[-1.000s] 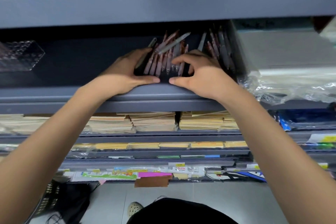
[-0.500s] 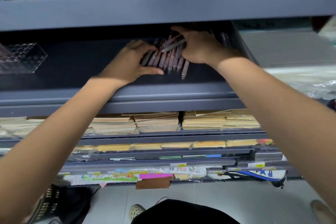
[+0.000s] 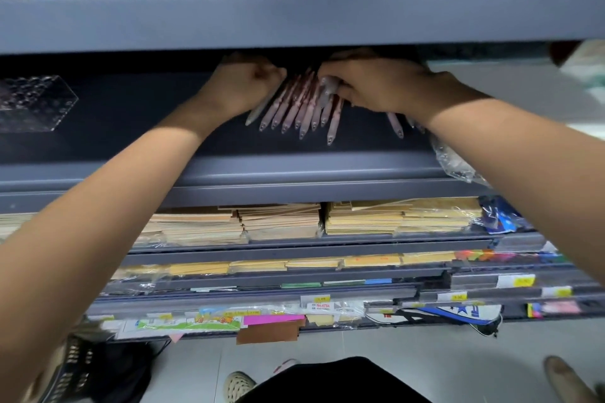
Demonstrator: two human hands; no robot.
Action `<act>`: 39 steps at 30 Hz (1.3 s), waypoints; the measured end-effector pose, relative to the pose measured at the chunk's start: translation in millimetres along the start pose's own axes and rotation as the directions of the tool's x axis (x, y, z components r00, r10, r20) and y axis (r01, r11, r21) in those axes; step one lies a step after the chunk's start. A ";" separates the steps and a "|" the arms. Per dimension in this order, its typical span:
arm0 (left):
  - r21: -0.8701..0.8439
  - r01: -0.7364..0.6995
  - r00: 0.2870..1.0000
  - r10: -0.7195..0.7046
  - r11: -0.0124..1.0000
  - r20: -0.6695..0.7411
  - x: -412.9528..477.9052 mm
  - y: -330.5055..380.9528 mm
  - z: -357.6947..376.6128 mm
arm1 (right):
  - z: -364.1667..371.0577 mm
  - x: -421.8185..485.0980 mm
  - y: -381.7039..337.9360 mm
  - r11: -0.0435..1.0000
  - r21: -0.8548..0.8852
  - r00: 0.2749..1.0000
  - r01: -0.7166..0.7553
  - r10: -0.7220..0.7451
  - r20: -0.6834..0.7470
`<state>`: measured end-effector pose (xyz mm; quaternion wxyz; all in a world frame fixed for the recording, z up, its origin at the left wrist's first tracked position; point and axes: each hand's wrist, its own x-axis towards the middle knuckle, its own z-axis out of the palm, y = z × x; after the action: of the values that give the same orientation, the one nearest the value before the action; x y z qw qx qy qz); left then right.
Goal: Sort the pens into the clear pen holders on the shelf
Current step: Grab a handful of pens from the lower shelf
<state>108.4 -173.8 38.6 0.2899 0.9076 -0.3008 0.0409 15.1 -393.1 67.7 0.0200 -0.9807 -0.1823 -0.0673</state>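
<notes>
Curling over the fanned pens (image 3: 301, 108) on the shelf (image 3: 294, 170), the right hand (image 3: 376, 85) grips several; the left hand (image 3: 242, 88) apparently pinches one.

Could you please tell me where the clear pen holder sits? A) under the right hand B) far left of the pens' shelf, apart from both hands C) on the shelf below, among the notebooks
B: the clear pen holder sits far left on the shelf, while the left hand and right hand are at the pens mid-shelf.

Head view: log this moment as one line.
left hand grips pinkish translucent pens | right hand grips them | pens fanned on grey metal shelf | clear plastic pen holder apart, left
</notes>
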 end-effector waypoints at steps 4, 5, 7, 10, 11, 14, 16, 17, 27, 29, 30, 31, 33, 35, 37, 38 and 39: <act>0.088 0.065 0.963 -0.086 0.994 0.257 31.5 22.2 3.5 | -8.2 -22.5 -5.3 0.999 -0.043 0.996 -0.025 0.021 -0.083; 0.079 0.059 0.950 -0.080 0.995 0.302 35.2 26.9 6.2 | -8.0 -28.4 -6.9 0.998 -0.065 0.995 -0.019 0.012 -0.101; 0.056 0.082 0.931 -0.096 0.995 0.352 41.5 32.6 13.9 | -4.2 -38.4 -11.2 0.993 -0.119 0.996 -0.020 0.010 -0.085; 0.031 0.151 0.908 -0.151 0.988 0.391 50.1 37.6 24.7 | 6.2 -49.5 -17.5 0.990 -0.117 0.997 -0.079 0.078 -0.016; 0.023 0.171 0.900 -0.166 0.985 0.402 50.2 39.0 26.1 | 9.0 -51.7 -19.3 0.990 -0.096 0.994 -0.107 0.106 -0.016; -0.144 0.236 0.911 -0.167 0.961 0.377 47.7 35.5 24.0 | 15.0 -52.7 -21.7 0.981 -0.010 0.981 -0.191 0.191 -0.039; -0.197 0.211 0.927 -0.132 0.958 0.352 41.4 31.3 16.1 | 19.7 -52.6 -22.3 0.969 0.055 0.968 -0.242 0.245 -0.048; -0.199 0.202 0.935 -0.128 0.959 0.330 39.3 28.3 12.0 | 22.5 -53.0 -22.5 0.960 0.088 0.961 -0.264 0.270 -0.056; -0.337 0.353 0.927 -0.277 0.873 0.253 30.4 16.4 -3.4 | 55.3 -49.9 -43.6 0.879 0.276 0.858 -0.389 0.455 -0.239; -0.358 0.350 0.927 -0.265 0.866 0.267 33.0 21.8 0.2 | 54.8 -50.7 -43.2 0.882 0.278 0.854 -0.380 0.450 -0.262; -0.344 0.347 0.919 -0.245 0.872 0.308 33.6 27.4 2.6 | 53.9 -51.4 -42.9 0.884 0.284 0.853 -0.371 0.446 -0.272; -0.315 0.348 0.904 -0.228 0.883 0.362 33.6 34.3 5.1 | 53.0 -52.1 -42.7 0.885 0.290 0.853 -0.364 0.442 -0.278; -0.243 0.344 0.871 -0.211 0.907 0.444 34.9 44.8 11.7 | 52.0 -53.5 -43.2 0.885 0.296 0.855 -0.359 0.439 -0.277; -0.198 0.335 0.869 -0.220 0.921 0.444 37.9 51.5 15.4 | 51.7 -54.7 -43.6 0.881 0.292 0.853 -0.372 0.449 -0.266; -0.152 0.340 0.880 -0.257 0.928 0.399 43.8 52.8 17.1 | 51.7 -55.3 -43.9 0.874 0.292 0.849 -0.389 0.463 -0.254; -0.122 0.351 0.877 -0.280 0.928 0.390 48.6 50.2 19.2 | 51.7 -55.5 -44.0 0.872 0.291 0.849 -0.394 0.466 -0.248; -0.086 0.368 0.865 -0.307 0.926 0.397 52.9 48.7 20.3 | 51.6 -55.4 -44.2 0.871 0.289 0.850 -0.397 0.468 -0.244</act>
<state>121.9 -244.3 59.5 0.3007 0.9110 -0.1891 -0.2094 -45.6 -368.3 9.5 0.1750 -0.9650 0.0433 -0.1905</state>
